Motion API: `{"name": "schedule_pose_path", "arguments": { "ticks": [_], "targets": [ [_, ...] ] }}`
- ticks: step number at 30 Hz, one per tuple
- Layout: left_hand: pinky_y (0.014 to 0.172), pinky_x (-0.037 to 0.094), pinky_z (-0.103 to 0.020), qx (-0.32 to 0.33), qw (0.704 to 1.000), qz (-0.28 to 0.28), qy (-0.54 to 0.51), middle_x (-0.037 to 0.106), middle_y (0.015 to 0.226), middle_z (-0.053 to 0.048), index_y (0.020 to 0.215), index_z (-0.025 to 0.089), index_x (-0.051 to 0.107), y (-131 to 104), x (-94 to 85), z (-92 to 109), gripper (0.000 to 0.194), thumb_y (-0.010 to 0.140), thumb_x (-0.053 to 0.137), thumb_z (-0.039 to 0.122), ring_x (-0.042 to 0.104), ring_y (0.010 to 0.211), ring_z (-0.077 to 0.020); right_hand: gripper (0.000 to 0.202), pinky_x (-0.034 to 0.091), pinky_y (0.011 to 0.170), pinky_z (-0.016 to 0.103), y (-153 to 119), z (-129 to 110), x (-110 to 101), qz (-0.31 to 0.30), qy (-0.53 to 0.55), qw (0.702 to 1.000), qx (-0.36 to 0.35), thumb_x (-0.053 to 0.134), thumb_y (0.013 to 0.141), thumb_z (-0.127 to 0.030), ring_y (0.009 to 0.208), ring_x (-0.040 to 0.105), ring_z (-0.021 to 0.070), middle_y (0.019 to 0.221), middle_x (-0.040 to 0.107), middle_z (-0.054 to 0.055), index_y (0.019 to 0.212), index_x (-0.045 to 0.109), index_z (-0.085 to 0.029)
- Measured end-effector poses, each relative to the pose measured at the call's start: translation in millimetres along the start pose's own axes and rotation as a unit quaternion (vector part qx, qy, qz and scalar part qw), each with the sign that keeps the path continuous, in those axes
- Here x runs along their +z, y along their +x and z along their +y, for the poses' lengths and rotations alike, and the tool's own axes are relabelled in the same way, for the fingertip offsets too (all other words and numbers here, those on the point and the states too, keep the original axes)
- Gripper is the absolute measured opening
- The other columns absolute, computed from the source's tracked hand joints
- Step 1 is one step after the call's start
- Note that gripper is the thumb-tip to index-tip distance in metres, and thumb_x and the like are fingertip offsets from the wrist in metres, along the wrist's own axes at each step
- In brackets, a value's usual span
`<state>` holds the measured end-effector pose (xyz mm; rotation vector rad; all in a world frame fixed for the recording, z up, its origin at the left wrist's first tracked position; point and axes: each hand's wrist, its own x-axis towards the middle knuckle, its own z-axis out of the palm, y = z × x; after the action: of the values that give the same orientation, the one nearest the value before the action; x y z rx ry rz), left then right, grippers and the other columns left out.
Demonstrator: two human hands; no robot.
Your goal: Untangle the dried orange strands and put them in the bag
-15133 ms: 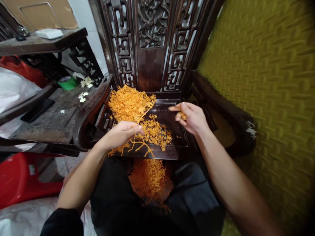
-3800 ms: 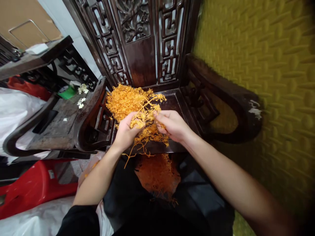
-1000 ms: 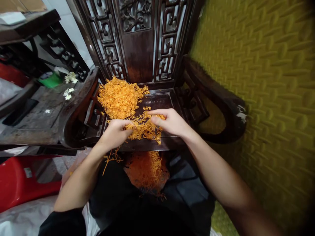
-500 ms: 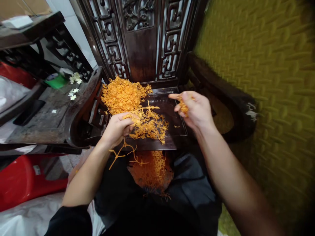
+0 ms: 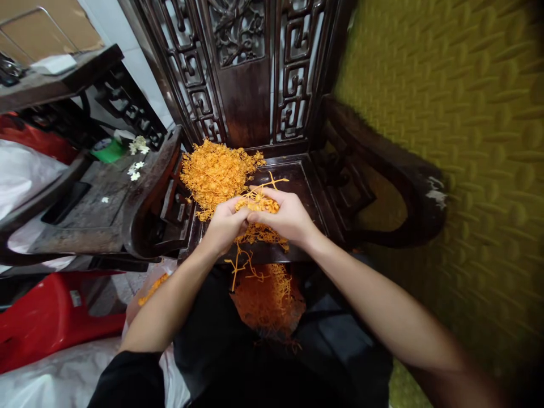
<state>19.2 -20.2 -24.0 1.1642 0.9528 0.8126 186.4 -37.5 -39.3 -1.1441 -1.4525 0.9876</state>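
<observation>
My left hand (image 5: 227,222) and my right hand (image 5: 289,217) meet over the front of a dark wooden chair seat (image 5: 300,175). Between them is a bunch of orange branching stems (image 5: 259,203), pinched by the fingers of both hands. Thin orange strands (image 5: 242,265) hang down below my left hand. A large heap of orange pieces (image 5: 215,173) lies at the back left of the seat. Smaller orange pieces (image 5: 266,233) lie on the seat under my hands, partly hidden.
An orange-red bag (image 5: 263,306) with orange stems is between my legs. The carved chair back (image 5: 246,102) rises behind the seat, with a curved armrest (image 5: 420,198) at right. A red plastic stool (image 5: 55,311) and green tape roll (image 5: 108,150) are at left.
My right hand has moved left and down to join my left hand at the orange stems. My left hand has shifted right. The view has shifted slightly.
</observation>
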Motion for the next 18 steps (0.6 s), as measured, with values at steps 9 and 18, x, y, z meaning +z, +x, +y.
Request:
{"name": "schedule_pose_path", "arguments": {
  "ticks": [9, 18],
  "targets": [
    [0.042, 0.04, -0.026, 0.007, 0.997, -0.042, 0.06, 0.065, 0.062, -0.003, 0.076, 0.015, 0.065, -5.5, -6.9, 8.9, 0.043, 0.093, 0.055, 0.054, 0.056, 0.041, -0.0128, 0.032, 0.046, 0.073, 0.03, -4.9, -8.8, 0.6, -0.019, -0.09, 0.993, -0.08, 0.053, 0.098, -0.036, 0.073, 0.062, 0.0159, 0.079, 0.071, 0.003, 0.08, 0.072, -0.018],
    [0.041, 0.03, -0.022, 0.14, 0.978, 0.128, 0.088, 0.056, 0.049, 0.001, 0.059, 0.016, 0.058, -21.5, -7.7, 10.2, 0.047, 0.095, 0.055, 0.046, 0.04, 0.036, -0.0055, 0.019, 0.025, 0.037, 0.023, 19.5, 17.6, -49.6, 0.28, 0.144, 0.948, 0.05, 0.067, 0.082, -0.032, 0.04, 0.037, 0.0068, 0.055, 0.048, -0.003, 0.07, 0.066, -0.017]
  ]
}}
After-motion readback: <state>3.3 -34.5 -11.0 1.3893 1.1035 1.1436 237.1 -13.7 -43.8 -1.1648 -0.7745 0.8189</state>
